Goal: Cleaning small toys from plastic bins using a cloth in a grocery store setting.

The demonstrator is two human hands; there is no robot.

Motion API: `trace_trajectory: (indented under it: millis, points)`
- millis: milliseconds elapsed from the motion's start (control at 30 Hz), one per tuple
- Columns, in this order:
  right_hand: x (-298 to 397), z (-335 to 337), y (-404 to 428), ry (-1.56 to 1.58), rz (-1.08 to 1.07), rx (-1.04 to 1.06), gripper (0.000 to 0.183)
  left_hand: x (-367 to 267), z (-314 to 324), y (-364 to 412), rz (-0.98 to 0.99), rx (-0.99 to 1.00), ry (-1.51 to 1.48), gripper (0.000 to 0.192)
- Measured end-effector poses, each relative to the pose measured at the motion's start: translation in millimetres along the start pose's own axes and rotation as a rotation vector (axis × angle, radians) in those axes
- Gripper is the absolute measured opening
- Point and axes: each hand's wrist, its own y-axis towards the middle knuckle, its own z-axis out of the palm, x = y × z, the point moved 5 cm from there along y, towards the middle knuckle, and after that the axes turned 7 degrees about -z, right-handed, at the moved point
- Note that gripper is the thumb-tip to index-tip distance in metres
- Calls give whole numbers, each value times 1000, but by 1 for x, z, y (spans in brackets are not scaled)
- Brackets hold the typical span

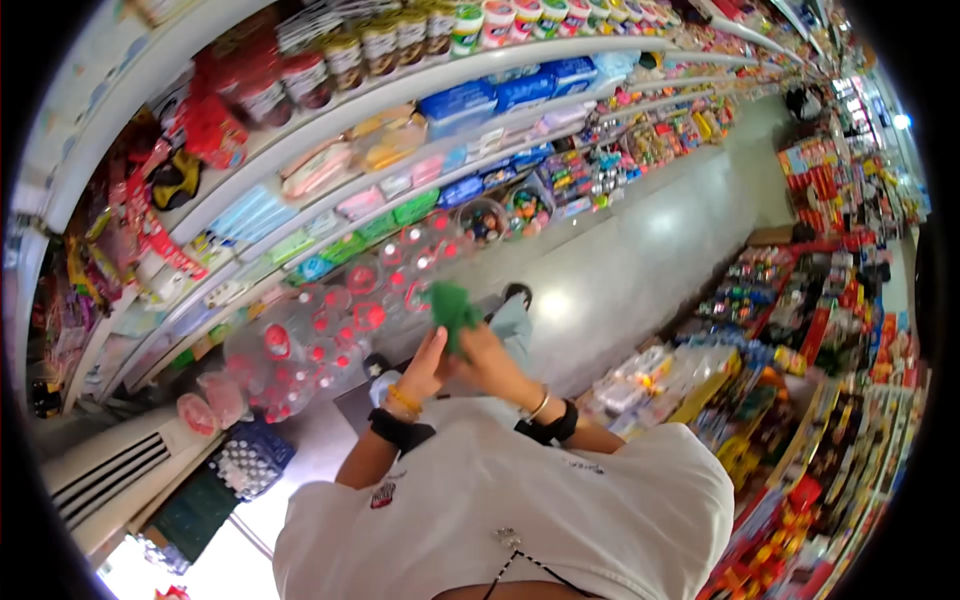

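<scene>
Both hands are together in front of my white T-shirt, around a crumpled green cloth. My right hand grips its lower part from the right, fingers curled and slightly blurred. From the other side, my left hand presses against the cloth with fairly straight fingers; its grip is partly hidden. The loose upper end of the cloth sticks up beyond my fingertips. Just left of it stand several clear plastic containers with red caps, grouped on the floor beside the shelves.
Long white shop shelves curve along the left, holding jars, tubs and blue packs. A grey floor aisle runs ahead. Packed goods crowd the right side. A slotted white appliance stands at lower left.
</scene>
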Motion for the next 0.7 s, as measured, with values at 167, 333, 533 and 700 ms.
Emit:
trace_trajectory:
  millis: [167, 333, 533, 700]
  points:
    - [-89, -44, 9, -294, -159, 360, 41, 41, -8, 88, 97, -414, -206, 33]
    - [-185, -100, 11, -22, -201, 673, 33, 92, -3, 167, 80, -584, -96, 33]
    - [-328, -92, 11, 234, 122, 501, 29, 145, -66, 216, 8, -692, 103, 34]
    - [-488, -71, 23, 79, 105, 308, 17, 180, -168, 245, -59, -608, 576, 32]
